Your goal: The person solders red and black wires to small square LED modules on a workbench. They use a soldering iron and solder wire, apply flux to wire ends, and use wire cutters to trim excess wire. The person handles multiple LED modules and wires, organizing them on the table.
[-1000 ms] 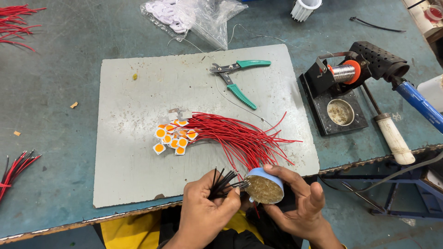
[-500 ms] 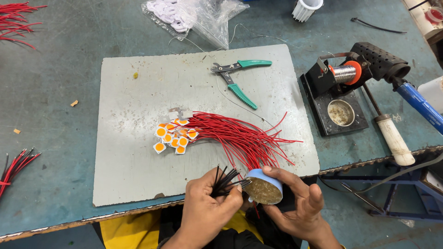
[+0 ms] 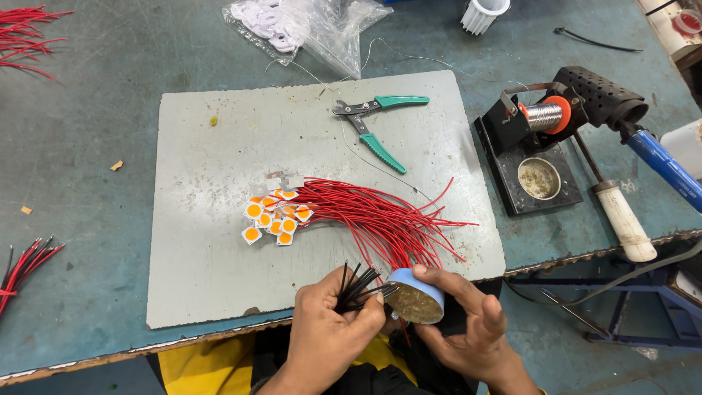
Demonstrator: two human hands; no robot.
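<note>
**Wire ends at the flux tin, near edge of bench**

The left hand (image 3: 329, 329) is closed in a fist-like pinch around a bundle of thin black wires (image 3: 357, 284). The wire ends fan out above the knuckles, and some tips point toward the open mouth of a small round tin (image 3: 415, 296). Whether the tips touch the contents cannot be told.

The right hand (image 3: 468, 329) is curled part-way around the tin, thumb over the top rim, fingers cupped underneath. The tin has a blue wall and a brownish, grainy filling, and it is tilted so the mouth faces the left hand. Both hands sit just off the near edge of the bench (image 3: 95, 146), in front of the grey work mat (image 3: 219, 161).

On the mat:
- 1 bundle of red wires (image 3: 380, 216), each ending in a small white square chip with an orange disc (image 3: 270, 219); the chips cluster at the left end, and the loose ends reach almost to the tin.
- 1 pair of green-handled cutters (image 3: 376, 124), lying at the far side.

Right of the mat: a black soldering stand (image 3: 530, 157) with a solder spool and a round tip-cleaner cup; a blue-handled iron (image 3: 658, 157) rests in its holder. A clear plastic bag (image 3: 322, 25) lies beyond the mat. More red wires (image 3: 29, 33) lie at far left.
</note>
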